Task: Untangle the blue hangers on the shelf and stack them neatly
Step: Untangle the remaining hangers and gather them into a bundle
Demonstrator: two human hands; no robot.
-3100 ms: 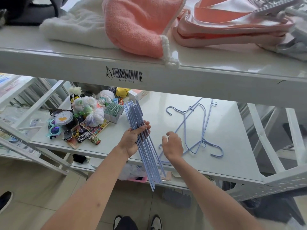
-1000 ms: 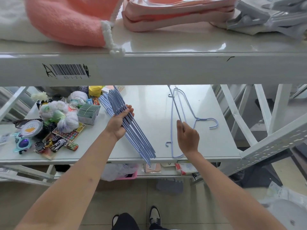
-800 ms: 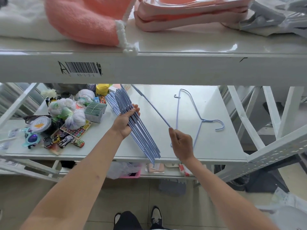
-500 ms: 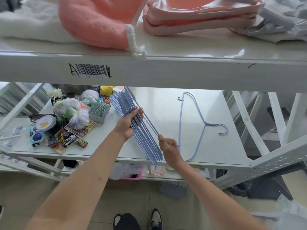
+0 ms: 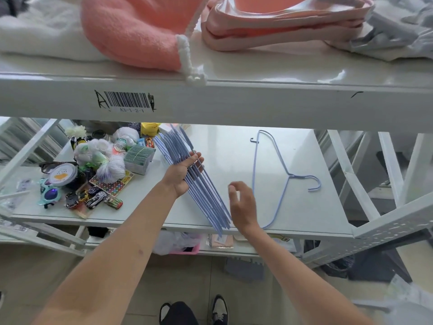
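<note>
Since half a second ago my right hand (image 5: 242,205) has let go of the thin blue wire hanger it fed into the bundle and now hangs free with fingers loosely curled, empty, just beside the bundle's near end. My left hand (image 5: 185,173) grips the sheaf of blue wire hangers (image 5: 203,191), tilted on edge from eleven o'clock down to five, so I judge one step remains: reaching to two o'clock for the last single blue hanger (image 5: 284,181) lying flat and adding it. Around me, the glossy white metal shelf (image 5: 304,207) also carries toy clutter at nine o'clock, pink and white knitwear (image 5: 131,31) lies on the tier above, and a tiled floor shows below.
</note>
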